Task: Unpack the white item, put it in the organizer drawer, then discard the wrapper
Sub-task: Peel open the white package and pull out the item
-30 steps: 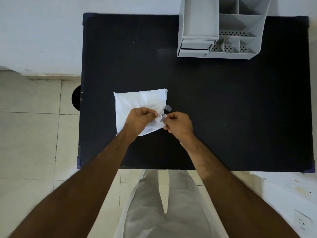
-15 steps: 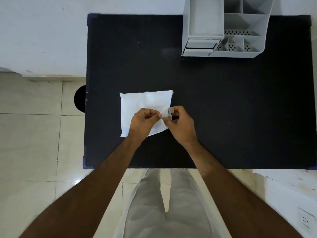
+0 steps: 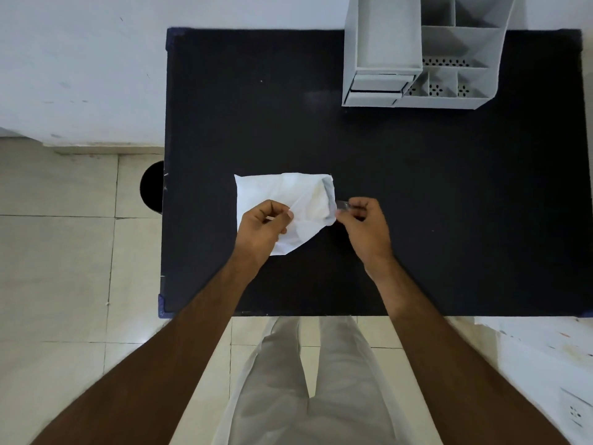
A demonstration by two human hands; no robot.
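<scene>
A white wrapper (image 3: 282, 195) lies near the middle of the black table (image 3: 449, 194), its right end now flapped open. My left hand (image 3: 261, 228) pinches the wrapper's lower left part. My right hand (image 3: 365, 226) sits just right of the wrapper, fingers closed on a small clear strip of tape (image 3: 342, 205) at the flap's edge. The white item inside is hidden. The grey organizer (image 3: 417, 56) stands at the table's far right, with its small drawer (image 3: 378, 83) at the front left, shut.
A black round bin (image 3: 152, 186) stands on the tiled floor by the table's left edge. A white wall runs behind the table. A white surface with a socket (image 3: 574, 409) lies at the lower right. My legs are below the table's near edge.
My right hand has pulled the tape strip rightwards, away from my left hand, and the wrapper's right end has opened up. The view has shifted slightly.
</scene>
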